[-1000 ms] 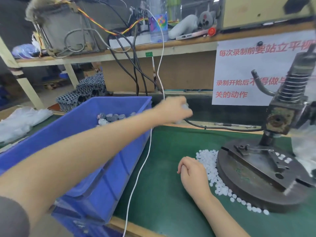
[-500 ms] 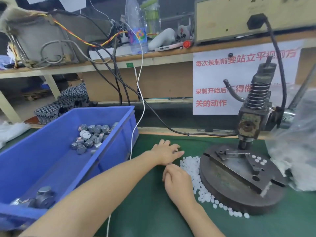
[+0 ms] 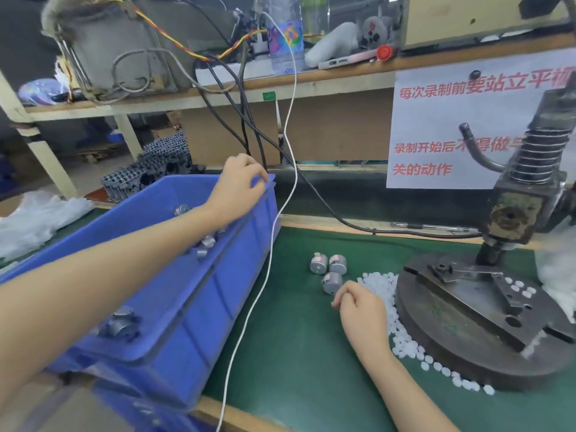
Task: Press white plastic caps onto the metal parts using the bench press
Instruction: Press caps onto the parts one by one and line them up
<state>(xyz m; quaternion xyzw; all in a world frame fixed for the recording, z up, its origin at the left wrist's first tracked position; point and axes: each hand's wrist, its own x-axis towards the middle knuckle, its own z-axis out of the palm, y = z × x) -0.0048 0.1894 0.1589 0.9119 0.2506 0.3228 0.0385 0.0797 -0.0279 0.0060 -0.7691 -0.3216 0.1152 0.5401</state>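
Three small metal parts point(image 3: 331, 271) lie on the green mat point(image 3: 296, 353), left of a heap of white plastic caps point(image 3: 378, 282) that runs along the bench press's round base point(image 3: 467, 344). My right hand point(image 3: 363, 313) rests knuckles-up on the mat between the parts and the caps, with its fingers curled; whatever they hold is hidden. Reaching across the blue bin point(image 3: 193, 294), my left hand point(image 3: 241, 182) curls its fingers over the rim at the bin's far right corner. More metal parts point(image 3: 204, 243) lie inside the bin. A few caps point(image 3: 520, 288) sit on the press plate.
The press head and spring point(image 3: 526, 188) rise at the right. A white cable point(image 3: 274, 219) hangs down across the bin's right side to the bench's front edge. A black cable point(image 3: 358, 227) crosses the back. Clear plastic bags lie at the far right and far left.
My left hand has left the mat beside the caps and moved up to the bin's far corner. Three metal parts now lie on the mat. My right hand has stayed in place.
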